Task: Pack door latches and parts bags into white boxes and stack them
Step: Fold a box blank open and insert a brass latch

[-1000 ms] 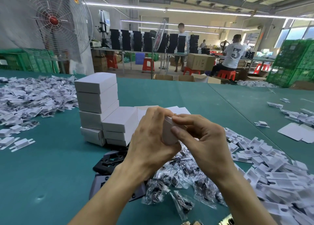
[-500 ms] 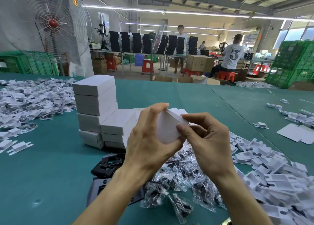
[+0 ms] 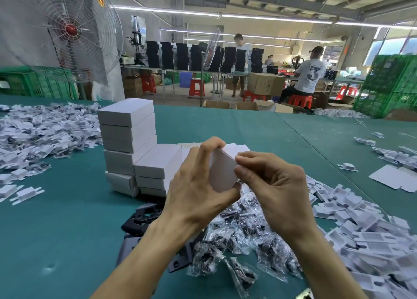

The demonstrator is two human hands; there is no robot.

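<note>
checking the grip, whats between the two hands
A white box, gripped by the left hand and pinched at its top edge by the right hand; the head view shows it.

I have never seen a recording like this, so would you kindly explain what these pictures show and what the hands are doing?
There is no machine here: a person works with bare hands, and the single camera is worn on their head, looking forward and down. The left hand grips a small white box, and the right hand pinches its upper edge. On the green table stands a stack of white boxes. Below the hands lie clear parts bags and dark door latches. A pile of white card inserts lies at the right.
</note>
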